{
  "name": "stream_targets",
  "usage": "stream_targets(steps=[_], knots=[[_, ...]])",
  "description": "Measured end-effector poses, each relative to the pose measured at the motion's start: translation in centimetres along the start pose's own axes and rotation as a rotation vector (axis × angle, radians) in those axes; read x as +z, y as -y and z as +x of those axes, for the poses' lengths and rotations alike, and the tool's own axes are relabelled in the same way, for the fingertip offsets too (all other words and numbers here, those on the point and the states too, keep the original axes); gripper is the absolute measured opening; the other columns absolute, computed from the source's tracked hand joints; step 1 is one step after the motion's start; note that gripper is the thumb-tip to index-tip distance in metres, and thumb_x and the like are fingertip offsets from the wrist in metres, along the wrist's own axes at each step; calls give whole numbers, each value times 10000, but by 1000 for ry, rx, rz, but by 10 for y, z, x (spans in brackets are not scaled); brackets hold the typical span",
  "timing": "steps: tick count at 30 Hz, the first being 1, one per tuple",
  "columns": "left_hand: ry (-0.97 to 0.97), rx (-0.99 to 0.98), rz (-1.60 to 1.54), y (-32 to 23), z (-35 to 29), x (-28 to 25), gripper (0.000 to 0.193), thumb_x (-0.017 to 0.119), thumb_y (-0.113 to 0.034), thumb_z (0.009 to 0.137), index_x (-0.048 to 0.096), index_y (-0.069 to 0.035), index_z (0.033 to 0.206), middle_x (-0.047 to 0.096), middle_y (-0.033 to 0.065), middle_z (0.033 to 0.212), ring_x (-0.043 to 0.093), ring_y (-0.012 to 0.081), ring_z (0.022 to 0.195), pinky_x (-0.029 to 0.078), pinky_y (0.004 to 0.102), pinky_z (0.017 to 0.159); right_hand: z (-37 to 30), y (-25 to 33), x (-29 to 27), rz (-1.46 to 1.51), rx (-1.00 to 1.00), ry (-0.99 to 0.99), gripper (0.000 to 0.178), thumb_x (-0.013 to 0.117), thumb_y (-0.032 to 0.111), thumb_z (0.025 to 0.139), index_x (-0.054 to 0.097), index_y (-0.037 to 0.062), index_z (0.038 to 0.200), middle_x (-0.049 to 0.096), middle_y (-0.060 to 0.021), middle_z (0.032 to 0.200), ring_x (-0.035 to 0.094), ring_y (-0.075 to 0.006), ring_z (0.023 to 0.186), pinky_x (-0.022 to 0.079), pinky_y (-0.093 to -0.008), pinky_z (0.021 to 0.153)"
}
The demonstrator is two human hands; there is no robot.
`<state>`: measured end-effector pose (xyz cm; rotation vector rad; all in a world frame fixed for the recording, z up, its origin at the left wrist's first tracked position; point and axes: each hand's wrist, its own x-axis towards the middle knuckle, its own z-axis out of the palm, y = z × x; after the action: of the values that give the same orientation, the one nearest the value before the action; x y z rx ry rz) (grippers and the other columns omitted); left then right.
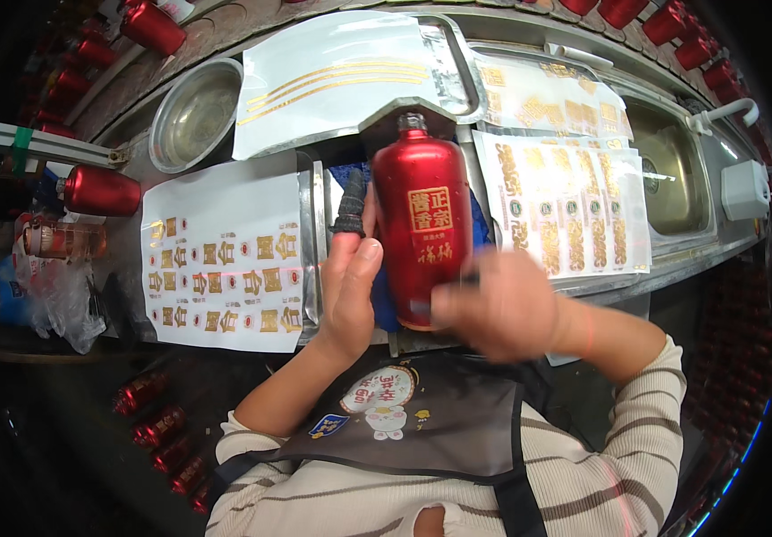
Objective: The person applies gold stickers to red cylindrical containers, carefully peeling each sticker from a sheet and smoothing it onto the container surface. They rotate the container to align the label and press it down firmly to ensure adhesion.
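A glossy red bottle (422,192) with gold lettering and a bare metallic neck lies in front of me, its neck pointing away. Along its left side is my left hand (350,291), fingers stretched upward and thumb close to the bottle. Black wrapping (350,208) covers one of its fingers. My right hand (507,309) is smeared by motion over the bottle's lower right part. Its fingers look bent, but whether they hold anything cannot be made out. Blue cloth (386,300) shows under the bottle.
Sheets of gold decals lie left (225,259) and right (565,206). Behind the bottle, a sheet with gold strips (332,72) rests on a metal tray (457,67). A round metal basin (198,116), a sink (663,166) and another red bottle (99,191) stand around.
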<state>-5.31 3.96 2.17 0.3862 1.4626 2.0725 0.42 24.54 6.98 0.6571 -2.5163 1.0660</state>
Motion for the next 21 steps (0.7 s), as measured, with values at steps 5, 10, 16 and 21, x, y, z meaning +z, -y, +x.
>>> stream_targets(steps=[5, 10, 16, 21], knots=[[8, 84, 54, -9, 0, 5, 563, 322, -230, 1042, 279, 93, 1501, 377, 191, 1556, 421, 227, 1385, 330, 379, 1146, 41, -26, -5, -368, -305, -305, 233, 697, 68, 655, 640, 73, 881, 592, -41, 760, 608, -223, 696, 505, -331, 618], [-96, 185, 435, 19, -6, -19, 393, 313, -219, 1061, 473, 53, 1296, 478, 166, 1459, 487, 205, 1296, 375, 367, 1082, 21, 5, 22, 74, -325, -108, 214, 721, 79, 708, 613, 76, 893, 545, -57, 750, 593, -254, 705, 501, -357, 609], [-73, 260, 178, 17, -7, -11, 587, 332, -217, 1020, 266, 130, 1489, 342, 265, 1562, 273, 351, 1492, 158, 463, 1243, 26, -43, -1, -296, -279, -457, 236, 731, 82, 717, 598, 54, 910, 525, -87, 766, 579, -297, 693, 471, -379, 587], [115, 317, 458, -3, -29, 7, 1071, 670, -267, 740, 76, 28, 1582, 69, 194, 1666, 130, 335, 1533, 158, 447, 1223, -19, 1, 25, 207, -177, -281, 178, 707, 96, 772, 570, 69, 883, 568, -123, 823, 596, -350, 763, 487, -417, 656]])
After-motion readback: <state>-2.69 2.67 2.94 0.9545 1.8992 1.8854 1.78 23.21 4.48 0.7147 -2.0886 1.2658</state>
